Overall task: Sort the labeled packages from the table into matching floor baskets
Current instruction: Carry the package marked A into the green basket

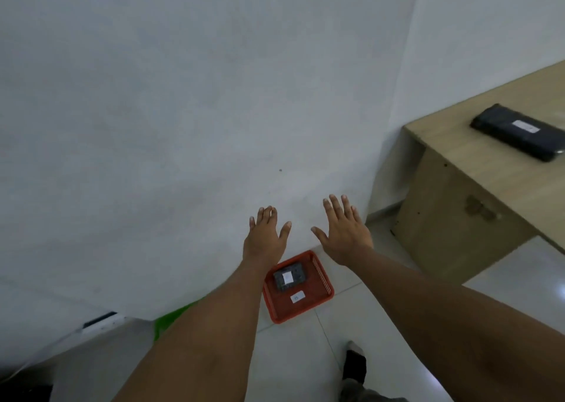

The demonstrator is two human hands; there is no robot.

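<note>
A red floor basket (324, 282) stands by the wall below my hands, with a white label on its floor. Inside it lies a small dark package (289, 277) bearing a white label. My left hand (265, 236) hovers above the basket's far left corner, fingers spread and empty. My right hand (344, 233) is stretched out above and right of the basket, also spread and holding nothing. A long black package (516, 131) with a white label rests on the wooden table (495, 172) at the right.
A white wall fills the upper view. A green basket (171, 319) peeks out behind my left forearm. A white object with a dark strip (101, 320) lies at lower left. My shoe (354, 365) stands on the pale tiled floor (299, 356).
</note>
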